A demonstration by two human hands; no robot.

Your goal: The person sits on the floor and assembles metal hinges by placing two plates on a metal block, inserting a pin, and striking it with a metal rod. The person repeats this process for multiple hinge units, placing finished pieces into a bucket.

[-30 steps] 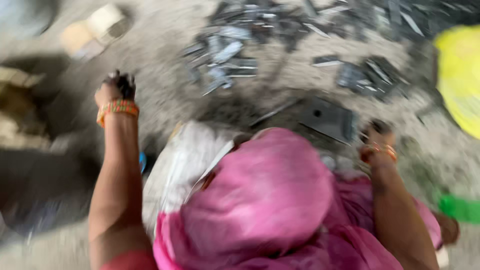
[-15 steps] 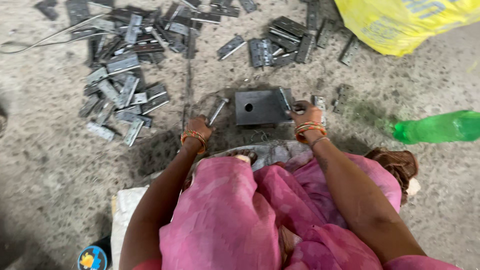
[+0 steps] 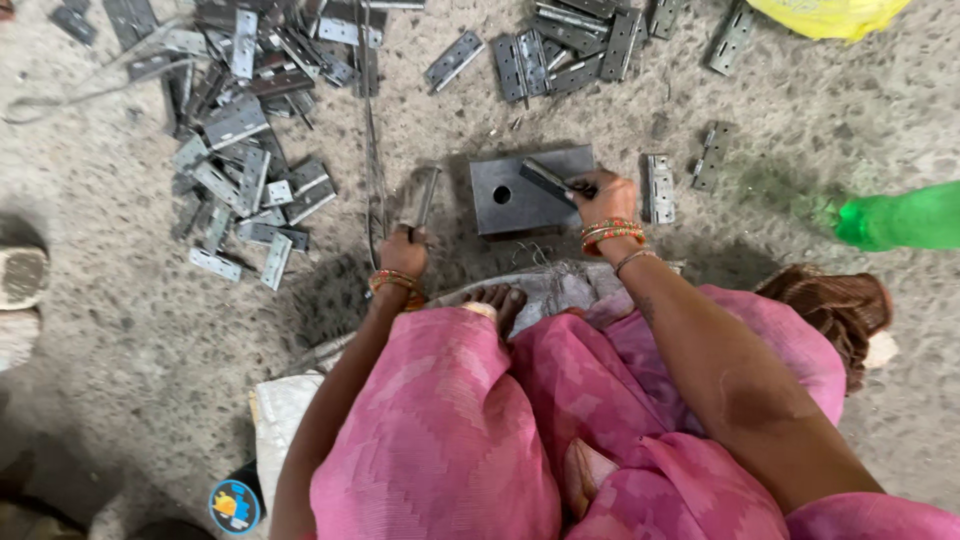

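Two hands at work: right hand (image 3: 603, 195) has its grip closed on a dark metal hinge piece (image 3: 548, 179), resting it on a steel block (image 3: 520, 192) w/ a round hole. Left hand (image 3: 404, 250) is closed round a thin metal rod (image 3: 425, 197), touching the concrete floor (image 3: 120, 330). Loose hinges (image 3: 240, 150) lie piled nearby; green bottle (image 3: 905, 217) far right.

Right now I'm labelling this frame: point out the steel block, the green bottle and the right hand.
steel block (image 3: 515, 200): head view, flat top beside the hole.
green bottle (image 3: 905, 217): head view, middle of its body.
right hand (image 3: 605, 197): head view, back of the hand.
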